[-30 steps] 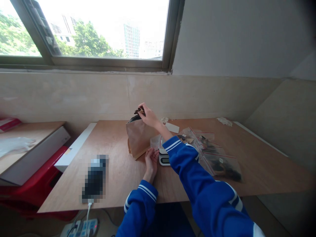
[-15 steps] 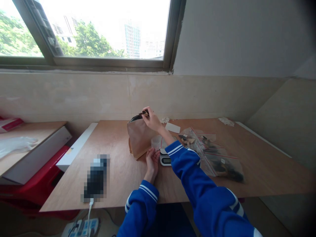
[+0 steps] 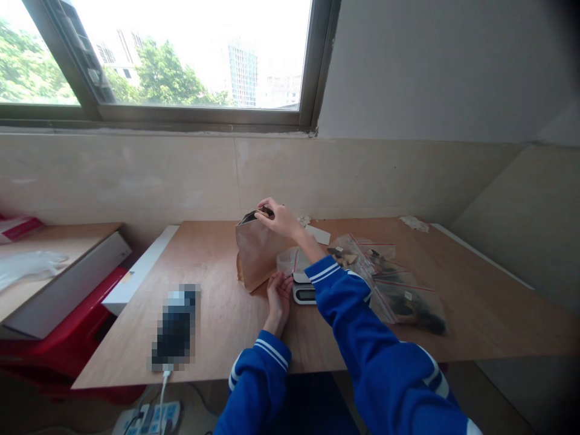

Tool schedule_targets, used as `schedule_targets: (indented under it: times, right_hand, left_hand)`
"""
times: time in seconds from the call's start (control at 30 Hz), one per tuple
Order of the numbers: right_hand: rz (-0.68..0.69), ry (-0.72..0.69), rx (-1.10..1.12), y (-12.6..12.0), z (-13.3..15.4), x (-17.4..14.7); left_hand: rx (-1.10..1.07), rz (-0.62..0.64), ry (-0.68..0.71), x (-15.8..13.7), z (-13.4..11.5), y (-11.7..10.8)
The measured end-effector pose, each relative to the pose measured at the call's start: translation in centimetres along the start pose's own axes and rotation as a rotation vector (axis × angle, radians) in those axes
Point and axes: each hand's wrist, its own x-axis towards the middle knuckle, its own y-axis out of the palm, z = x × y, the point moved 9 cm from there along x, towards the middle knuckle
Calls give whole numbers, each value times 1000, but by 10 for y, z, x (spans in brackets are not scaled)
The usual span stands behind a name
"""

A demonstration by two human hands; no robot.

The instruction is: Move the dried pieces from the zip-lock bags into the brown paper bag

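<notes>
Fingers (image 3: 267,212) of the right hand (image 3: 281,220) pinch dark pieces at the brown paper bag (image 3: 256,254) mouth. The left hand (image 3: 277,291), fingers loosely together, rests against the bag's base at 5 o'clock, beside the scale (image 3: 304,292).

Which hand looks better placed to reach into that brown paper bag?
Right, probably. The right hand is already at the open top of the paper bag; the left hand rests low beside its base.

No readable text anywhere. Small white digital scale (image 3: 302,292) near table centre: display too small to read. Tiny white labels on clear red-zip plastic bags (image 3: 399,290) at right: illegible. Dark object (image 3: 174,326) at left: pixelated.
</notes>
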Motion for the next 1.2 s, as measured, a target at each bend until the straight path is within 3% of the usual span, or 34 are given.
schedule_targets:
  times: [0.17, 0.27, 0.33, 0.47, 0.57, 0.63, 0.7, 0.8, 0.87, 1.03, 1.2]
  right_hand:
    - [-38, -56, 85, 0, 6, -1]
    - [-221, -133, 100, -24, 17, -11]
    - [-352, -111, 132, -45, 15, -26]
    - [-557, 134, 157, -82, -27, -82]
    - [-622, 389, 83, -91, -71, -139]
    - [-601, 572, 177, -81, -101, -175]
    - [-478, 742, 359, -56, -121, -202]
    - [-269, 855, 609, -20, -125, -223]
    - [-253, 841, 695, -15, -119, -227]
    - [-502, 741, 710, -33, -113, -233]
    - [-446, 699, 637, -11, -93, -239]
  left_hand:
    - [9, 12, 8, -1, -2, 2]
    - [23, 19, 10, -4, -3, 4]
    - [41, 50, 16, -6, -5, 7]
    - [132, 167, 110, -12, -12, 20]
    - [236, 201, 194, -16, -18, 26]
    - [303, 214, 238, -19, -21, 29]
    - [361, 226, 277, -23, -24, 32]
    - [439, 228, 324, -33, -29, 35]
    - [506, 243, 324, -42, -30, 35]
    - [681, 308, 237, -75, -34, 29]
    - [773, 348, 124, -107, -49, 12]
